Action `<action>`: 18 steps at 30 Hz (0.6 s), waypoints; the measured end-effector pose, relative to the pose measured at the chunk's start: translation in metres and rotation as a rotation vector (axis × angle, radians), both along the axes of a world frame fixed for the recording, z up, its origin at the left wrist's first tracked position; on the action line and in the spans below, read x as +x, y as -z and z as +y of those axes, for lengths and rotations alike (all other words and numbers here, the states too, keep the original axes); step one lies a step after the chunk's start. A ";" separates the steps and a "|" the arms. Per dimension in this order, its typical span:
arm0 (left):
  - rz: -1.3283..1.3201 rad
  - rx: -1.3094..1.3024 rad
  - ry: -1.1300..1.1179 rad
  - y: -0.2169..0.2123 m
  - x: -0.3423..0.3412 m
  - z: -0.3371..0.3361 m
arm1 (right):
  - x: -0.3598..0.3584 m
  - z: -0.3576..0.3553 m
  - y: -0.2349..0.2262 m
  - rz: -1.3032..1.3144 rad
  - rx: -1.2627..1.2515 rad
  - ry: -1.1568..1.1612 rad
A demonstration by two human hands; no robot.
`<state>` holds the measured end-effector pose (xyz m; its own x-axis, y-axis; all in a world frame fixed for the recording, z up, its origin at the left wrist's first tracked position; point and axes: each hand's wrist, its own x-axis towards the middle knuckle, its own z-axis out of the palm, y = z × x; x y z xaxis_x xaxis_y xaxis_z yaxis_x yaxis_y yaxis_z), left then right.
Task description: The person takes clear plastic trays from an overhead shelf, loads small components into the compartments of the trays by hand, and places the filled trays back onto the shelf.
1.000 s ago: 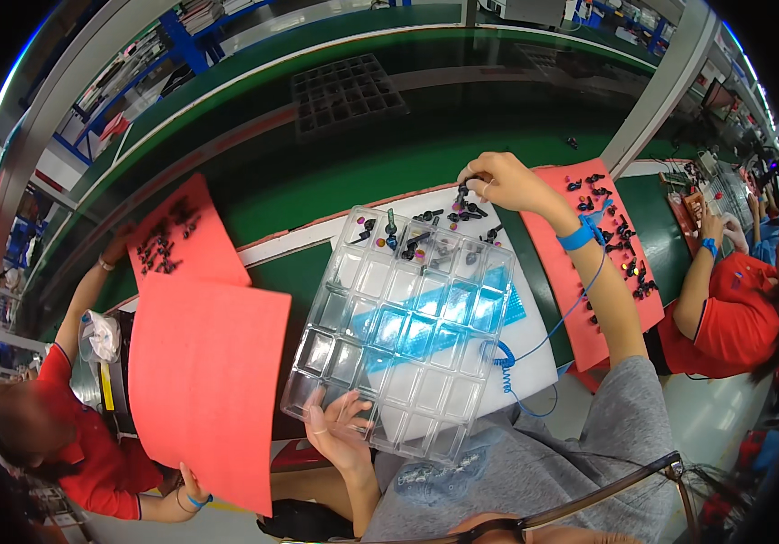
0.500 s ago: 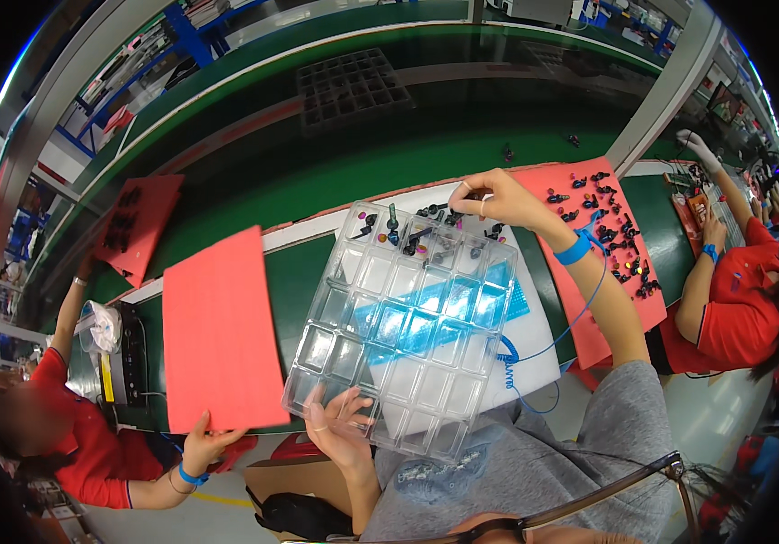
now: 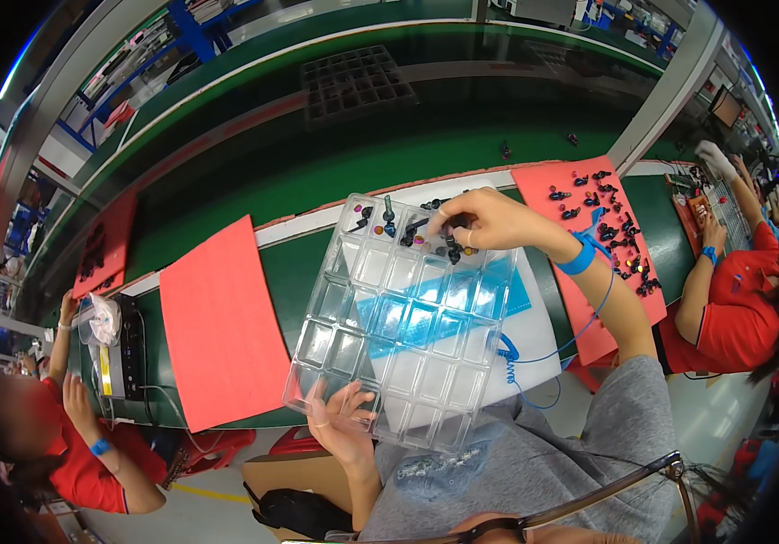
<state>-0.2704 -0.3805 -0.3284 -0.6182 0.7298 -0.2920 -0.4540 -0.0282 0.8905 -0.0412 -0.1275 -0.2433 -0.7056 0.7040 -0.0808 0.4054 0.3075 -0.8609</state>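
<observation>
My left hand [image 3: 346, 435] grips the near left corner of a clear plastic compartment tray [image 3: 435, 392], its fingers partly seen through the plastic. The tray is tilted over a white foam sheet [image 3: 535, 337] and a blue strip [image 3: 399, 322]. Small dark parts [image 3: 389, 218], some with shiny round magenta or orange pieces, sit in the far row of compartments. Over that row, my right hand [image 3: 485, 220] has its fingertips pinched together at a small dark part [image 3: 453, 249]. The fingers partly hide what they grip. A blue wrist strap [image 3: 580, 255] with a coiled cord is on my right wrist.
A pink foam sheet [image 3: 621, 299] with many dark parts lies right; a bare pink sheet [image 3: 217, 326] lies left. Another tray [image 3: 358, 83] rests on the green belt [image 3: 253, 172]. Co-workers in red sit either side. A metal post [image 3: 666, 91] rises at right.
My right hand has moved slightly nearer over the tray. The left co-worker has let go of the bare pink sheet, and the far-left sheet with parts has shifted left and nearer.
</observation>
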 end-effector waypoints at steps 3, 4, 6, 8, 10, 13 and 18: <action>0.004 0.004 0.004 0.000 0.001 -0.001 | -0.005 -0.001 -0.002 -0.131 0.125 -0.025; 0.009 0.007 0.003 0.000 0.000 -0.002 | -0.005 0.001 0.004 -0.065 0.111 -0.017; -0.001 0.022 -0.002 0.002 -0.002 -0.004 | -0.006 0.004 0.005 0.000 0.096 -0.013; -0.011 0.035 -0.006 0.004 -0.003 -0.005 | -0.006 0.007 0.000 -0.115 0.039 0.001; -0.011 0.035 -0.001 0.004 -0.003 -0.005 | -0.004 0.012 0.004 -0.090 0.094 -0.036; -0.004 0.032 -0.010 0.002 -0.003 -0.005 | -0.008 0.012 0.000 -0.093 0.171 -0.089; -0.011 0.045 -0.021 0.004 -0.004 -0.006 | -0.015 0.005 -0.001 -0.189 0.318 -0.019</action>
<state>-0.2748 -0.3860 -0.3327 -0.6302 0.7292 -0.2666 -0.4631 -0.0774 0.8829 -0.0559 -0.1223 -0.2420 -0.7122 0.7019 0.0101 0.5396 0.5566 -0.6317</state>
